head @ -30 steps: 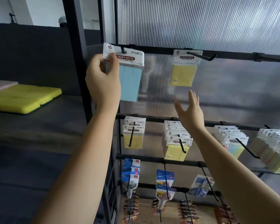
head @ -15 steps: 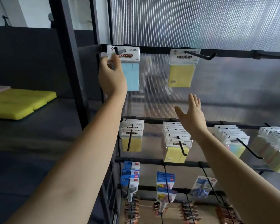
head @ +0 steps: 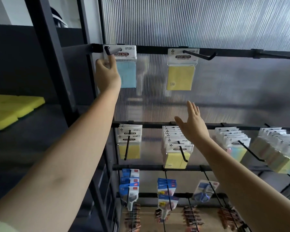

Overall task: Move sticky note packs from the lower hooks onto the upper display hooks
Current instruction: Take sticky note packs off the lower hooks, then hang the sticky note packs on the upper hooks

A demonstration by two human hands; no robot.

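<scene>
Head view, display rack, items as we find them.

Item 1: blue sticky note pack [head: 126, 73], hung on the upper left hook [head: 110, 51], header card at the top rail [head: 157, 50]. Our left hand [head: 107, 75] is raised to its left edge; the fingers are curled at the lower corner of the header card and appear to pinch it, though the fingertips lie partly behind the card and we cannot tell the exact hold.

Item 2: yellow sticky note pack [head: 181, 76], hung on the second upper hook [head: 199, 55], to the right of the blue one and well apart from it. No hand touches it.

Item 3: our right hand [head: 192, 124], held up in front of the middle rail, fingers straight and close together, thumb spread to the left, holding nothing.

Item 4: lower hooks, four stocked. Far left, a few yellow packs [head: 130, 144]; next, a deeper row of yellow packs [head: 176, 153], partly behind our right hand; then a row of pastel packs [head: 233, 143]; at the far right, a long row of mixed pastel packs [head: 278, 151].

Item 5: beneath these, blue-carded goods [head: 129, 186] on further hooks; contents too small to name.

Item 6: yellow foam pads [head: 12, 109] on the dark shelf to the left.
</scene>
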